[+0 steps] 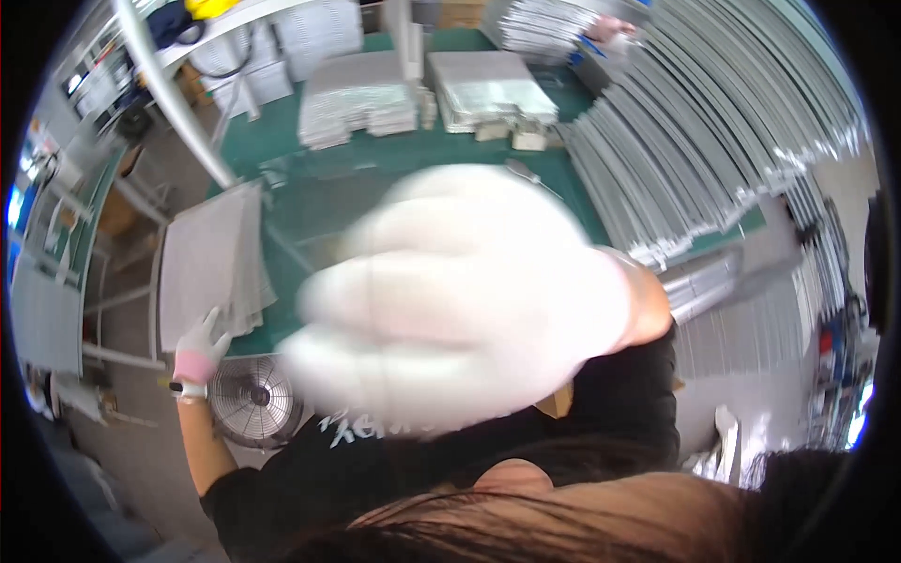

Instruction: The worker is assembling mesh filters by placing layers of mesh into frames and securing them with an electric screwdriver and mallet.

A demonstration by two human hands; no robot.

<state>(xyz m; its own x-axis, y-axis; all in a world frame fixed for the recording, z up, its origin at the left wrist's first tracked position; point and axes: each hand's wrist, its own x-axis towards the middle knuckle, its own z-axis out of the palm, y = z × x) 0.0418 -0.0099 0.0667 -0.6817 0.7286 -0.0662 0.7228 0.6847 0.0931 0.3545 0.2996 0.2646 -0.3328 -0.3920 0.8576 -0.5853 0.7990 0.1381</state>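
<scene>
My left hand (204,345), in a white glove with a pink cuff, rests at the near edge of a stack of thin pale grey sheets (208,258). Its fingers are spread on or just beside the sheets. My right hand (460,300), also in a white glove, is raised very close to the camera and covers the middle of the view. Motion blurs its fingers, so whether they hold anything cannot be made out. Behind it, part of the green tabletop (319,197) is hidden.
Two piles of flat grey pieces, a left pile (357,89) and a right pile (488,80), stand at the table's back. A long row of grey panels (685,122) fills the right side. A round metal fan (256,402) is below the near left edge; a white post (174,94) rises at left.
</scene>
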